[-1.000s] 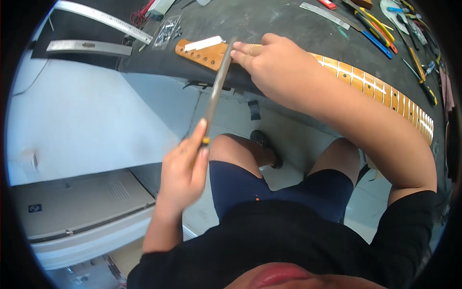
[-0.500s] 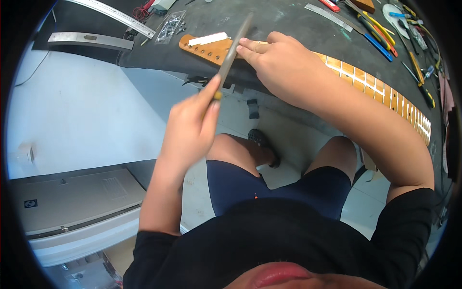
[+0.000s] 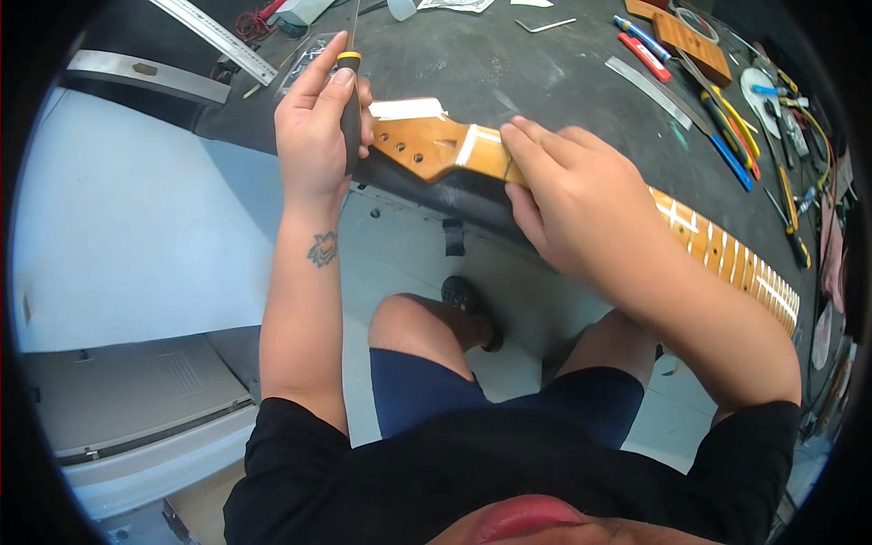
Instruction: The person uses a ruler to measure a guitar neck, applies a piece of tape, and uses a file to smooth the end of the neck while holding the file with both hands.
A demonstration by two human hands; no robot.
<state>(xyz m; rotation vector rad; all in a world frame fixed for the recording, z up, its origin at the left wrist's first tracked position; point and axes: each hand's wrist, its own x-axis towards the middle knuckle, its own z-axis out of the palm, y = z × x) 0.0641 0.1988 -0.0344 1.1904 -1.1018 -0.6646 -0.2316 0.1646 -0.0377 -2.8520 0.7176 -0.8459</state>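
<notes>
Head view is showing the left hand [image 3: 318,113] in the upper left of the frame, its fingers curling tightly around a black-handled file [image 3: 349,91] with a yellow band, the thumb pressing along the handle. Just right of it, the wooden guitar neck [image 3: 436,145] is lying across the dark workbench [image 3: 545,73] edge, running toward the right rim. The right hand [image 3: 572,204] is pressing down on the neck, fingers together. Assorted tools [image 3: 727,127] are lying at the upper right.

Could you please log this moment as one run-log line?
left hand: grips black-and-yellow-handled file | right hand: pins orange-brown wooden guitar neck | surface: dark workbench | headstock: white-taped, beside file
</notes>
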